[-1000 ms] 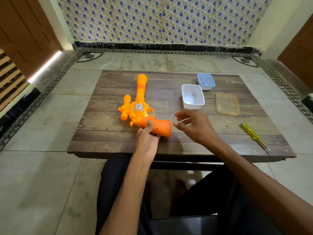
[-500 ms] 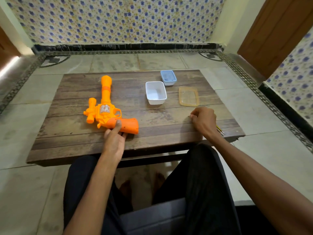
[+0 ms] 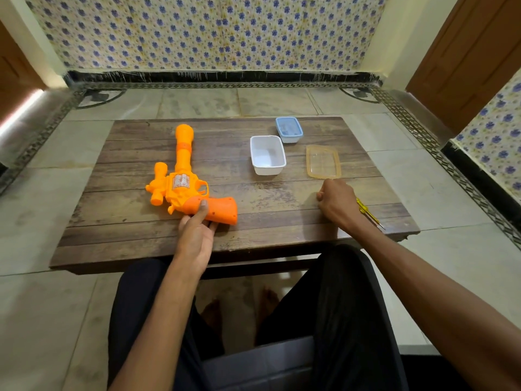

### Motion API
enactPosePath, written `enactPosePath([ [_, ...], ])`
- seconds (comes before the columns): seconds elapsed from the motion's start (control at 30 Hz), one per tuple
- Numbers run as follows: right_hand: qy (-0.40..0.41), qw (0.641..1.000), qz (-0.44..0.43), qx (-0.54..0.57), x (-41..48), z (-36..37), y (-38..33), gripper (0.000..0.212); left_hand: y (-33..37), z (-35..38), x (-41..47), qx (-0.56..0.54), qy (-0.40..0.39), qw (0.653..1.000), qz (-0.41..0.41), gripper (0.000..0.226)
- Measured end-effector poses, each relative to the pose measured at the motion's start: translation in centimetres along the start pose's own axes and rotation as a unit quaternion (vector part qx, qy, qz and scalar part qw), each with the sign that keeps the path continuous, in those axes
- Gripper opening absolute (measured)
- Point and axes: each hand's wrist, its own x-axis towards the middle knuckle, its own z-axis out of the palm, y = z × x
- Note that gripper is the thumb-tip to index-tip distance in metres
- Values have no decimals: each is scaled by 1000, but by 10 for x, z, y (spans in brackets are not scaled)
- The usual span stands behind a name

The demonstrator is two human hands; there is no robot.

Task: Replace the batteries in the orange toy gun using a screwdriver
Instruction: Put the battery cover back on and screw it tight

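Orange plastic toy gun (image 3: 186,182) lies flat on the dark wooden plank table (image 3: 135,230), left of centre. The left hand (image 3: 196,238) pinches its grip, thumb on top. The right hand (image 3: 338,203), fingers curled, covers the yellow-handled screwdriver (image 3: 368,213); actual grasp cannot be confirmed.
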Motion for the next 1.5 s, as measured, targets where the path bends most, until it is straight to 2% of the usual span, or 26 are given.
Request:
enactPosePath([
  [0.1, -15, 986, 7, 167, -11, -3, -26, 23, 0, 0, 2, -8, 4, 1000, -5, 50],
  [0.17, -55, 953, -26, 297, -29, -7, -57, 20, 0, 1, 2, -15, 0, 1000, -9, 50],
  [0.27, -95, 923, -99, 360, -50, -1, -100, 19, 0, 0, 5, -18, 1, 1000, -6, 49],
  [0.47, -72, 924, -197, 320, -60, 32, -150, 17, -2, -2, 8, -21, 15, 1000, -6, 49],
  [0.63, -23, 943, -235, 233, -72, 43, -159, 7, -4, -5, 9, -22, 28, 999, -17, 50],
  [0.77, -5, 945, -265, 192, -75, 45, -162, 7, -3, -4, 9, -34, 34, 999, -23, 44],
  [0.9, -3, 948, -269, 167, -79, 49, -163, 7, -1, -3, 8, -47, 37, 998, -34, 43],
  [1.13, 12, 947, -247, 204, -76, 54, -162, 5, 1, 1, 5, -56, 41, 997, -38, 42],
  [1.5, 38, 954, -250, 158, -78, 51, -165, 4, 3, 3, 0, -74, 43, 996, -36, 43],
])
